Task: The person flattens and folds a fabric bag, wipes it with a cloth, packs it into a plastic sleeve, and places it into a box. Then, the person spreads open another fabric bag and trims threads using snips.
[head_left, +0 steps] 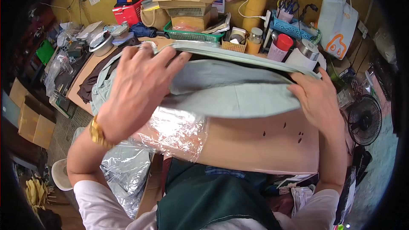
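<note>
A pale grey-green garment (238,100) is stretched between my two hands above the table. Its upper edge carries a zipper-like strip, and a gap shows between its layers. My left hand (140,74), with a gold-coloured band at the wrist, has its fingers curled over the garment's left part; the fingertips are partly hidden in the cloth. At the other end my right hand (317,98) pinches the cloth between thumb and fingers. Beneath the left side of the garment, a clear plastic bag (181,132) lies on the tan tabletop (255,153).
Along the back stand a green basket (194,36) with boxes, a glass jar (255,36), a red-lidded cup (281,44) and a steel flask (307,50). A fan (364,120) is at right. Plastic-wrapped cloth (125,170) lies lower left, near cardboard boxes (32,119).
</note>
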The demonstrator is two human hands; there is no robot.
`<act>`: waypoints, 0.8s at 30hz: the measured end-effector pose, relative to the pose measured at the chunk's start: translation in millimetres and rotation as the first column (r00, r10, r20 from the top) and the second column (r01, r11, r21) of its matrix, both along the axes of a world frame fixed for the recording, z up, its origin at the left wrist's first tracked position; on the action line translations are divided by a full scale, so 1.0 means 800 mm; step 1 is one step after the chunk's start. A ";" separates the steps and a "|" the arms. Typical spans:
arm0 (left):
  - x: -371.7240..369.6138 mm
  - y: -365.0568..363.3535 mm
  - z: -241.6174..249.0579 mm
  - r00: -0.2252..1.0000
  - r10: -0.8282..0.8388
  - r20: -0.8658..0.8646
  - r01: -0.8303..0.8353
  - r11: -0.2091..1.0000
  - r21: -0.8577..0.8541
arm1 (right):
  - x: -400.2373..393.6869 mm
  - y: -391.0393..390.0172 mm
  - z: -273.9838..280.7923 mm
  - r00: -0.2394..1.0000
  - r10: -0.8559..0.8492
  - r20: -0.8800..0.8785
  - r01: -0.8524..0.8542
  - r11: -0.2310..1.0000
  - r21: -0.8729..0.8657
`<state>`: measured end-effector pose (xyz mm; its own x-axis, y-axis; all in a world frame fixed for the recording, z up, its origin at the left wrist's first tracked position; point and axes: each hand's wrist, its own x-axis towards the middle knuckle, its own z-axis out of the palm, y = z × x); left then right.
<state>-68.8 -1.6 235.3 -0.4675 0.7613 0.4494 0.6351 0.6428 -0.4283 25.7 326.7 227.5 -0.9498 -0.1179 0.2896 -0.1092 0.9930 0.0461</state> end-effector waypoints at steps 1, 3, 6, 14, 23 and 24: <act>0.015 0.000 -0.001 0.998 0.017 -0.068 -0.017 1.000 0.001 | 0.017 -0.006 -0.008 0.980 0.005 -0.201 0.000 1.000 0.025; 0.050 0.005 -0.014 0.989 0.151 -0.002 -0.150 0.983 -0.103 | 0.037 -0.016 -0.026 0.990 -0.008 -0.144 0.017 0.998 0.061; 0.079 0.005 -0.081 0.956 0.201 0.216 -0.160 0.968 -0.194 | 0.054 -0.020 -0.085 1.000 -0.026 -0.016 0.027 0.999 0.040; 0.076 0.041 -0.231 0.724 0.199 0.660 -0.222 0.974 -0.051 | 0.044 -0.069 -0.264 0.998 -0.025 0.054 0.031 0.993 -0.112; 0.041 0.111 -0.304 0.710 -0.334 0.620 0.093 0.917 0.388 | 0.035 -0.136 -0.347 0.971 0.137 0.197 -0.112 0.985 -0.134; 0.038 0.115 -0.303 0.541 -0.176 0.822 -0.012 0.976 0.217 | 0.040 -0.137 -0.339 0.964 0.131 0.231 -0.083 0.975 -0.206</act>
